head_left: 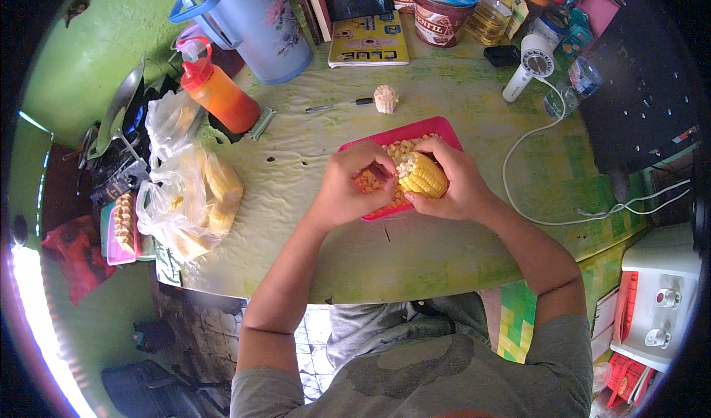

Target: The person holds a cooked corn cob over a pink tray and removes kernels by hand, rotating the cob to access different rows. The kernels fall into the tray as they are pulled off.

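Observation:
A yellow corn cob piece (pixel 426 180) is gripped in my right hand (pixel 458 182), its pale, partly stripped end turned to the left. Close against that end are the curled fingers of my left hand (pixel 350 182); whether they pinch a kernel is hidden. Both hands are above a red plastic tray (pixel 444 126), where loose corn kernels (pixel 401 147) lie. Beyond the tray stands a short bare cob piece (pixel 385 99), beside a black-capped pen (pixel 340 105).
Left are a plastic bag with corn cobs (pixel 189 201), an orange sauce bottle (pixel 225 96) and a blue pitcher (pixel 261 29). A yellow notebook (pixel 369 40) and brown tub (pixel 441 21) line the back. Right, a white handheld fan (pixel 533 62) trails a cable across the table (pixel 278 251).

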Motion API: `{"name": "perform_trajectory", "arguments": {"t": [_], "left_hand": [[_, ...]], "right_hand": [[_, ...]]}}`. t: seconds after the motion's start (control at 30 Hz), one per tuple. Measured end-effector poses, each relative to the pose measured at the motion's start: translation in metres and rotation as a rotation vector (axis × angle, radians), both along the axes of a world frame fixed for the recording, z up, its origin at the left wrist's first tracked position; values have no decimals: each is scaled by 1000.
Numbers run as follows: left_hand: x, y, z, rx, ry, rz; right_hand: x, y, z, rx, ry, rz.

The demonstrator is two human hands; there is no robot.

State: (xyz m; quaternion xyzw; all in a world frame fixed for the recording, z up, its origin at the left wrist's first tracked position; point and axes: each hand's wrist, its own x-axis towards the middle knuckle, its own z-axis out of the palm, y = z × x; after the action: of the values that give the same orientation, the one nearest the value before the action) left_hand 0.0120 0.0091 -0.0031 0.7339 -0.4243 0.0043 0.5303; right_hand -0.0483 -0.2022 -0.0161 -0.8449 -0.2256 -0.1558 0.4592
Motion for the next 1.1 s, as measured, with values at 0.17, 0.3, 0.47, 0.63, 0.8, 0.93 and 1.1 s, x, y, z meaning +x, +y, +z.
{"name": "perform_trajectory", "arguments": {"t": [0.17,0.3,0.47,0.63,0.8,0.93,1.1], "left_hand": [[-6,-2,5,26,196,-25],[-3,-2,3,80,32,-53],[-6,0,4,89,228,-92],[-4,0,-1,18,226,-116],[-5,0,1,-7,230,-118],[-6,0,-1,-8,224,-93],[-6,-2,0,25,142,-44]], "right_hand": [[-3,-1,4,-52,69,29],[-4,0,5,-66,26,79],[-4,0,3,-93,7,94],[-3,1,0,-90,-10,91],[-2,1,-1,-76,-28,95],[-2,1,-1,-81,-26,91],[-7,3,4,-76,-1,82]]}}
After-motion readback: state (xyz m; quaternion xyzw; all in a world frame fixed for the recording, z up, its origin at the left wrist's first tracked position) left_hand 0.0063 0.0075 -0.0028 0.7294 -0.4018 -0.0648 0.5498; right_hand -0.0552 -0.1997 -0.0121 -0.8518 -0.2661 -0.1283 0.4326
